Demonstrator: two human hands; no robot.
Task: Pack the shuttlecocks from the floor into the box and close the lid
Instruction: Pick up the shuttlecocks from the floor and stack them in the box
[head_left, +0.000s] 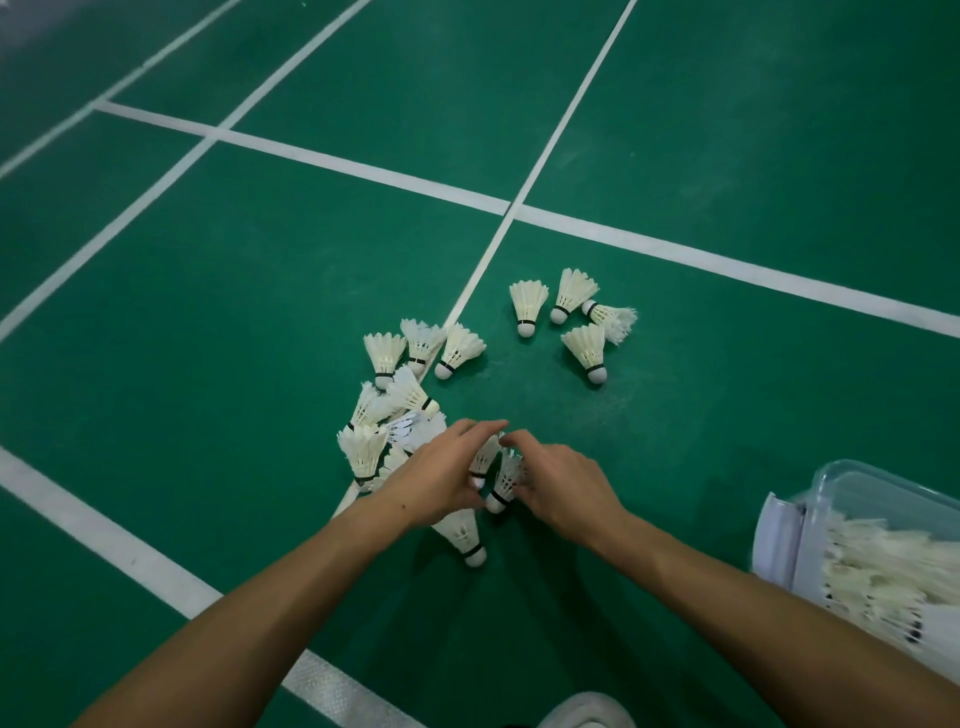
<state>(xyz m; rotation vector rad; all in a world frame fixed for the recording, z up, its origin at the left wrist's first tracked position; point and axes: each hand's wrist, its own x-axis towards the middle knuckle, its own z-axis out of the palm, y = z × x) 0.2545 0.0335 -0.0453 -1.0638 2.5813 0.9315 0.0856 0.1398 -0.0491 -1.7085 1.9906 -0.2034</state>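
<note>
White shuttlecocks (497, 475) partly hidden between left hand (441, 478) and right hand (563, 488), grip unclear.

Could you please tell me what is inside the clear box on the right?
The box holds a heap of white shuttlecocks. Its bottom is covered by them, and the frame edge cuts off the rest.

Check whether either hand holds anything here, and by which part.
Both hands, left hand and right hand, close around two white feathered shuttlecocks on the green floor, fingers at the feather skirts; whether either is gripped yet cannot be told.
</note>
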